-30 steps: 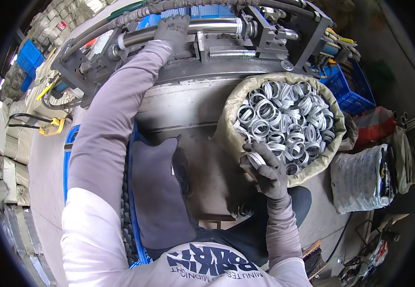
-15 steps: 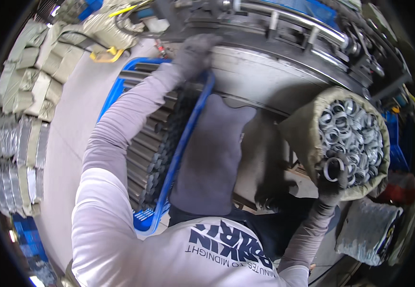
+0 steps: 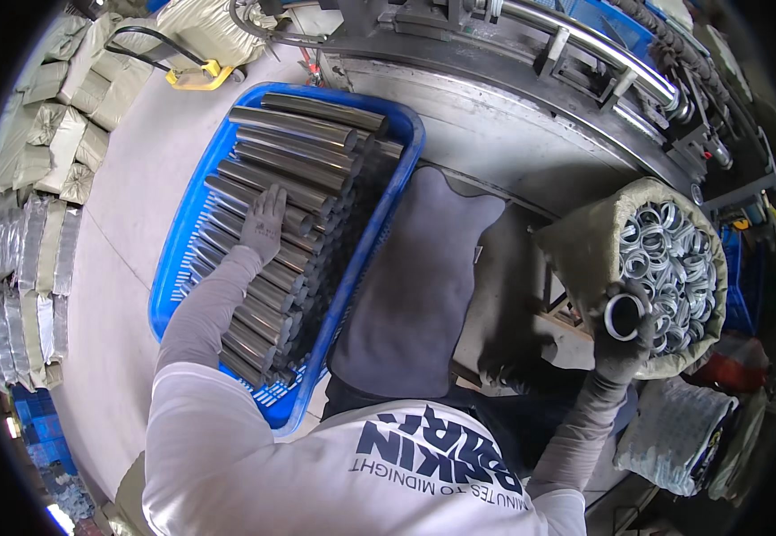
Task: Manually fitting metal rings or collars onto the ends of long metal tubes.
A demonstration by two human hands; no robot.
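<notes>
My left hand [image 3: 264,223], in a grey glove, rests on shiny metal tubes [image 3: 294,147] with its fingers stretched out. The tubes are stacked side by side in a blue plastic basket [image 3: 413,134] to my left. At the right, my gloved right hand [image 3: 618,353] grips a metal ring [image 3: 608,320], held with its round opening showing. Just behind that hand, many similar loose rings [image 3: 660,246] fill an olive cloth sack [image 3: 584,234].
A metal machine [image 3: 477,49] with a long shiny rod runs along the far side. A dark grey pad [image 3: 415,286] lies between basket and sack. Wrapped bundles [image 3: 44,241] are piled at the left, near a yellow-based hand trolley [image 3: 198,77].
My left hand has come back from the machine's edge, empty, and down onto the tubes. My right hand still holds the ring over the sack's near edge. The view has shifted slightly.
</notes>
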